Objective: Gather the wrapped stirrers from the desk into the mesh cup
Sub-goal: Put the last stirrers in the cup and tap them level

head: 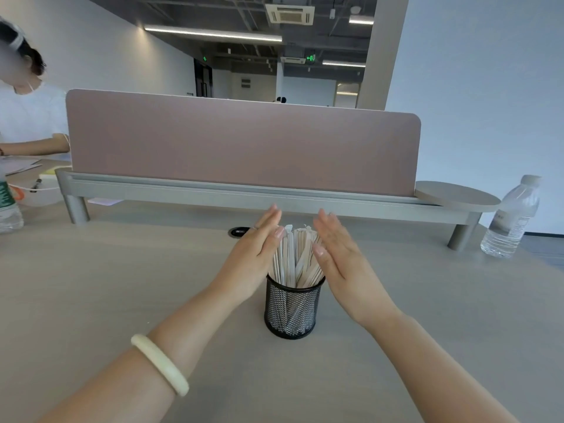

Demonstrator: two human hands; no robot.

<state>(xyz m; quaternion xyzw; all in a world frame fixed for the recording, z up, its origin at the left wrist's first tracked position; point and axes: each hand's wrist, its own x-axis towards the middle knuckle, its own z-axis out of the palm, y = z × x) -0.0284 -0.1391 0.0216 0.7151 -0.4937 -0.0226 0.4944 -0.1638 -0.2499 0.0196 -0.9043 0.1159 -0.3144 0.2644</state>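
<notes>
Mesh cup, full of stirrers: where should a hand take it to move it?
Probably around the lower wall of the mesh cup, coming from the side. It stands upright, and the stirrers rise above its rim, so a grip from above is blocked.

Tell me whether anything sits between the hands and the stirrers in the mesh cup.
Nothing visible does. The left hand and right hand flank the wrapped stirrers standing in the mesh cup, palms open, with only small gaps at most.
</notes>
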